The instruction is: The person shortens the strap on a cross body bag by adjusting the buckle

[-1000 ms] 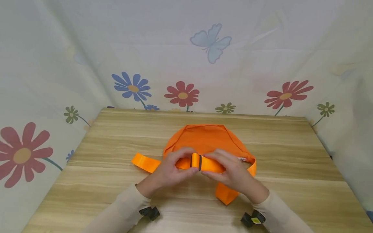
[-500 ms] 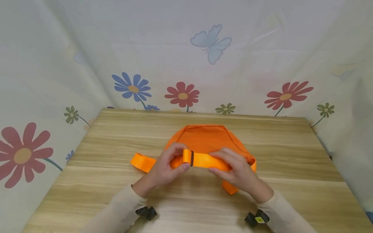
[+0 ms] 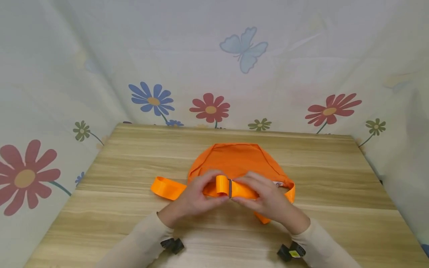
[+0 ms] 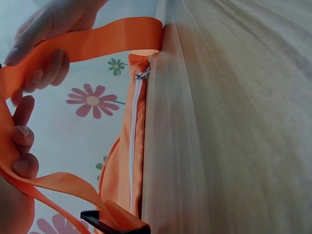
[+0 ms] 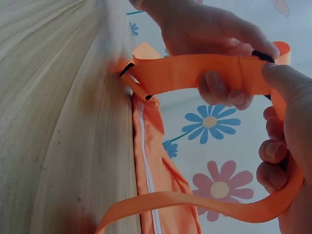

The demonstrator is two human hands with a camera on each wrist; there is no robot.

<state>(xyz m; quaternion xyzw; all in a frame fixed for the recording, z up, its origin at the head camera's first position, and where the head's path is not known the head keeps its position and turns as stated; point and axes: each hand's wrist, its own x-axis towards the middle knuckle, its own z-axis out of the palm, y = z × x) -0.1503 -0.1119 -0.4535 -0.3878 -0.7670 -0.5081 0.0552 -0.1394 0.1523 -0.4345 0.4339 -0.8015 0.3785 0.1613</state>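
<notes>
An orange waist bag [image 3: 238, 158] lies on the table, its white zipper [image 4: 135, 136] showing in the left wrist view. Over its near edge both hands hold the bag's orange strap [image 3: 244, 190], which passes through a dark slider buckle [image 3: 230, 188]. My left hand [image 3: 197, 195] grips the strap left of the slider, where a short loop stands up. On the other side, my right hand [image 3: 268, 193] pinches the strap between thumb and fingers, fingertips right at the slider. A second black buckle [image 5: 127, 69] sits lower on the strap in the right wrist view.
The wooden table [image 3: 117, 223] reaches back to a white curtain [image 3: 187, 48] printed with flowers and a butterfly. A strap loop [image 3: 167, 188] extends to the left, and a strap end [image 3: 263, 217] hangs below the right hand. Both wrists carry small black cameras.
The hands moved apart and leftward along the strap, then came back together at the slider. The loop at the slider looks wider than a second ago; the strap end below the right hand shows less.
</notes>
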